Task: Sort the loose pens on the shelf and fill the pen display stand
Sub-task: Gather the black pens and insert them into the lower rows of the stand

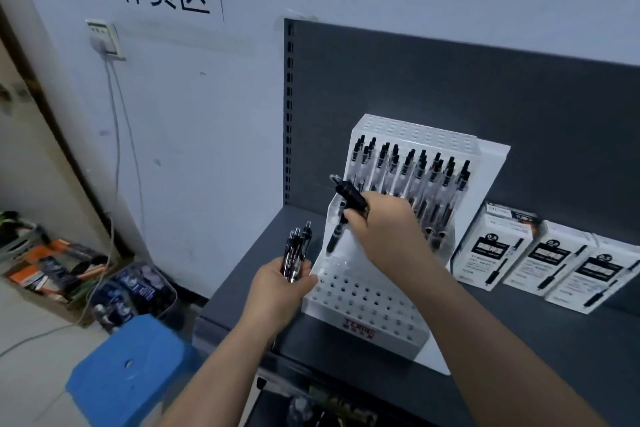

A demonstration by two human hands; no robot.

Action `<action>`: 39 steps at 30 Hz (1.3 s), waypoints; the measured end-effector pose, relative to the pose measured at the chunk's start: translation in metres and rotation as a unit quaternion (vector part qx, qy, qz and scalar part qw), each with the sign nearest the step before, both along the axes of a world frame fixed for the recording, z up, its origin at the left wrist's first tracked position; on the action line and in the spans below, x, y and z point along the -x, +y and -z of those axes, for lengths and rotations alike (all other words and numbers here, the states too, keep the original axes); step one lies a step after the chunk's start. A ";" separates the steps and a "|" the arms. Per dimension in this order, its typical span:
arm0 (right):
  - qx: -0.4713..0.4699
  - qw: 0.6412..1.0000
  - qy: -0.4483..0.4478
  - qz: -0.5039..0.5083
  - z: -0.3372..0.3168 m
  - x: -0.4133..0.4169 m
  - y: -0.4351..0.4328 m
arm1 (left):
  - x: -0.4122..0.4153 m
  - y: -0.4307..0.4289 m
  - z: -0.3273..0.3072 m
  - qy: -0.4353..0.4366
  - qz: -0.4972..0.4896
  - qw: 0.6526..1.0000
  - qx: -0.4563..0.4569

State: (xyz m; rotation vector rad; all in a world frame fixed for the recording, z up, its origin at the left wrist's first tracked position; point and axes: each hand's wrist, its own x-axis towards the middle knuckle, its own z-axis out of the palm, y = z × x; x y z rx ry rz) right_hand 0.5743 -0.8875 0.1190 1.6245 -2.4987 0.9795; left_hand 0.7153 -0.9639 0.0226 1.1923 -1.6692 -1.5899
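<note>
Our left hand (277, 288) grips a pen bundle (297, 250) left of the display stand (363, 308); right hand (384, 229) pinches one pen (336, 236) tip-down above it.

We get dim, cool, even light with soft shadows and a faint sheen on the white pen display stand (363, 302). Wide-angle bend shows at the edges, where the shelf back panel (450, 97) slants. The blue stool (128, 367) and floor clutter (52, 263) look soft, possibly motion blur.

Shelf (519, 340) w/ display stand (363, 305), pen boxes (554, 260)
</note>
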 end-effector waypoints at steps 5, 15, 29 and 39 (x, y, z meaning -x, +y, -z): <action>-0.067 0.997 0.032 0.011 0.005 -0.003 -0.008 | -0.002 0.000 0.003 0.001 0.005 1.000 -0.013; -0.193 0.977 0.082 0.046 0.026 -0.005 -0.028 | -0.001 0.002 0.003 0.014 0.000 1.000 -0.027; 0.136 0.886 -0.441 -0.048 0.025 0.003 0.034 | -0.005 0.005 -0.012 0.061 -0.029 0.998 0.016; 0.200 0.805 -0.548 -0.103 0.036 -0.014 0.030 | 0.006 0.033 -0.034 0.099 0.124 0.987 -0.035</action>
